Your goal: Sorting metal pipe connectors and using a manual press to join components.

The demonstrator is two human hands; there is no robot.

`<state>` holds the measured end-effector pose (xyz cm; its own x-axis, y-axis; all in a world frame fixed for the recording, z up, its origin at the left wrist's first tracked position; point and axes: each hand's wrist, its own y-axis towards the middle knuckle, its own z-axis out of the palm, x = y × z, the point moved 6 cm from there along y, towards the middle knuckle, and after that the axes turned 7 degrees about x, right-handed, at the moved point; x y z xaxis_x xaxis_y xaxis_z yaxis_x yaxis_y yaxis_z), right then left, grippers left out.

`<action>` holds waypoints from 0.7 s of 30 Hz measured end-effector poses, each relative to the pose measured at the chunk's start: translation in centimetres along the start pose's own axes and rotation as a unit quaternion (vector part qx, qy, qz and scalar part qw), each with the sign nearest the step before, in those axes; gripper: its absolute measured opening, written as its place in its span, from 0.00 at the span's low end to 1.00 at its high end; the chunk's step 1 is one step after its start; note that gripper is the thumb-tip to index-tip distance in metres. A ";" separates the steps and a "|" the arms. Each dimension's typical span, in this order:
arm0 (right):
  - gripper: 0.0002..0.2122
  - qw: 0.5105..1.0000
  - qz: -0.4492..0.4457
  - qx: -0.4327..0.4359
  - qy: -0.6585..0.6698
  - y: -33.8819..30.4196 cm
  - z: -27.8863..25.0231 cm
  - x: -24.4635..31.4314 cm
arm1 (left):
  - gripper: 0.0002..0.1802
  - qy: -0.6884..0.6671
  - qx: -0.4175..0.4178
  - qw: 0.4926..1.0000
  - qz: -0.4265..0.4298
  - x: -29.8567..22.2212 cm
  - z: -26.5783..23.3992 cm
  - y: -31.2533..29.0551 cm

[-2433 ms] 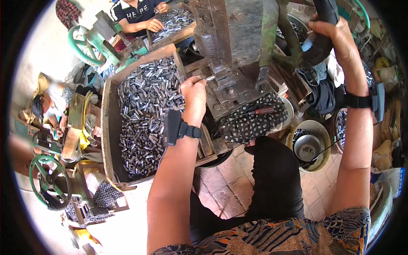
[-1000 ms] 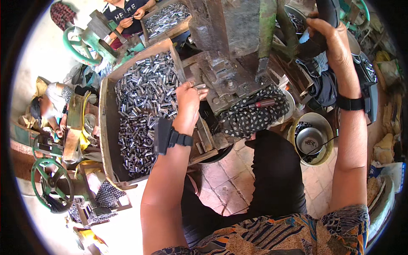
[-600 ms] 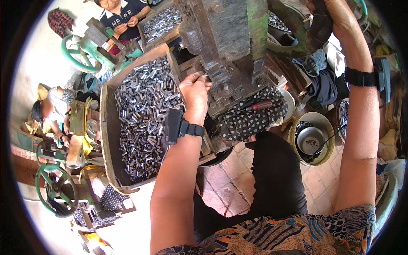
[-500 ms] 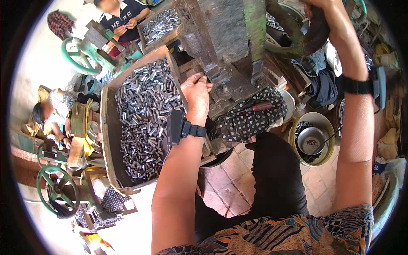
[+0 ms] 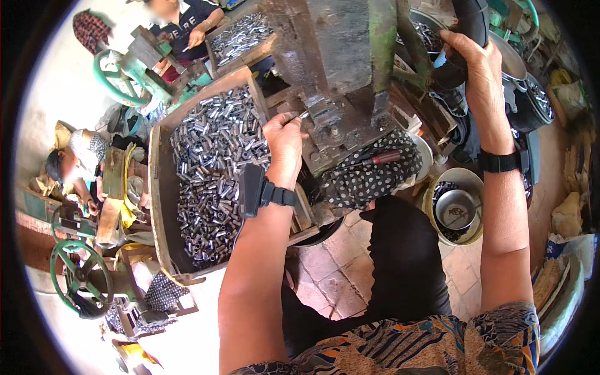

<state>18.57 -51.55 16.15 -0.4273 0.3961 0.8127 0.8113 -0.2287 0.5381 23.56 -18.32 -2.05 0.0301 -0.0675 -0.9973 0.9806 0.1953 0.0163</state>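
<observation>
My left hand pinches a small metal tube between thumb and fingertips, right beside the die block on the bed of a heavy, worn press. To its left stands a wooden box heaped with short, shiny metal tubes. Higher up on the right, my right hand is wrapped round the thick black rim of the press's wheel. A dark spotted cloth drapes the near side of the bed, and a red-handled tool lies on it.
A cream bucket on the tiled floor holds a metal bowl and small dark parts. Two people work at green-wheeled machines on the left. Another box of metal pieces stands beyond mine. Pans and tubs crowd the right.
My right hand has come down and nearer with the wheel rim, which has turned. My left hand has drawn slightly left from the die, and the tube's end now shows at its fingertips.
</observation>
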 end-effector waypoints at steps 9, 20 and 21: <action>0.18 0.968 0.111 -0.010 0.226 -7.5 3.8 -7.9 | 0.09 0.101 -0.002 0.995 -0.007 -2.2 -10.9 -6.0; 0.12 0.842 0.093 0.509 0.155 -17.5 23.0 0.0 | 0.13 0.383 -0.011 0.924 -0.007 -0.8 -22.2 -10.8; 0.11 0.831 0.085 0.532 0.134 -18.2 24.9 0.2 | 0.13 0.434 -0.004 0.901 -0.012 -1.0 -21.6 -10.8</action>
<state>13.65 -25.18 1.01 -0.2284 0.1940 0.9540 0.7014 0.7124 0.0231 8.79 0.76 -2.81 -0.1573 0.7185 -0.6775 0.9773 0.2117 -0.0024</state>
